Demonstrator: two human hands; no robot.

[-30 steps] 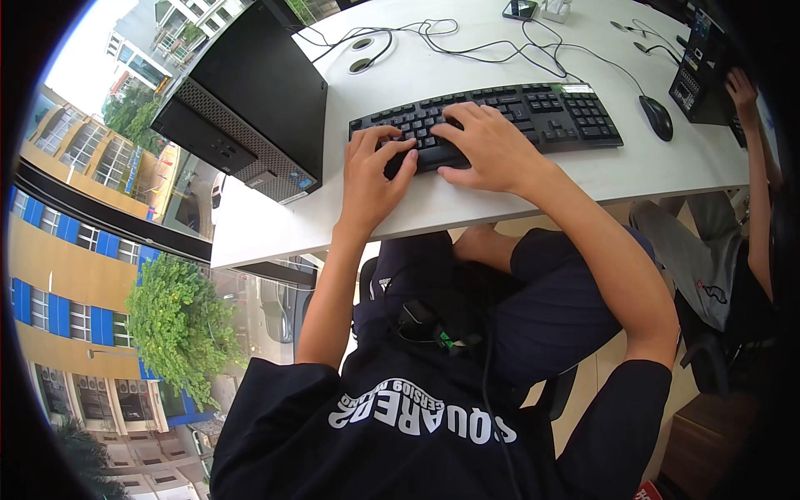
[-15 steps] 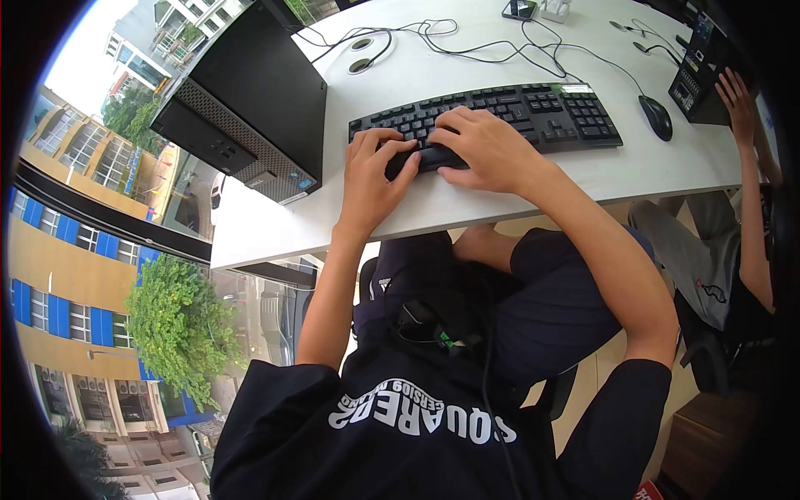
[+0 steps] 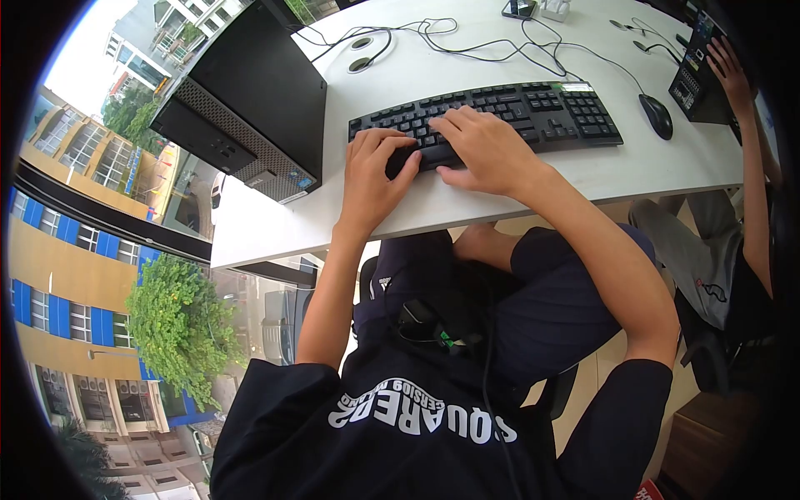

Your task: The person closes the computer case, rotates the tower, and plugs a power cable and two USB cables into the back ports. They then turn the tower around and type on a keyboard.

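A black keyboard (image 3: 550, 117) lies on the white desk, its number pad toward the right. My left hand (image 3: 375, 175) rests over its left end, fingers bent on the keys and thumb near the front edge. Over the middle keys is my right hand (image 3: 487, 154), fingers stretched forward and slightly apart, thumb by the front edge. Neither hand grasps anything. Some keys beneath the fingers are hidden. To the right of the keyboard sits a black wired mouse (image 3: 656, 117), untouched.
A black Dell computer tower (image 3: 258, 100) stands at the desk's left side by a window. Loose black cables (image 3: 492, 54), a phone (image 3: 518, 9) and a second computer tower (image 3: 696, 75) are farther back. Another person's hand (image 3: 727, 67) is raised at the right.
My right hand's fingers have shifted slightly over the keys. My left hand has barely moved. The other person's hand at the right has moved up and a little left.
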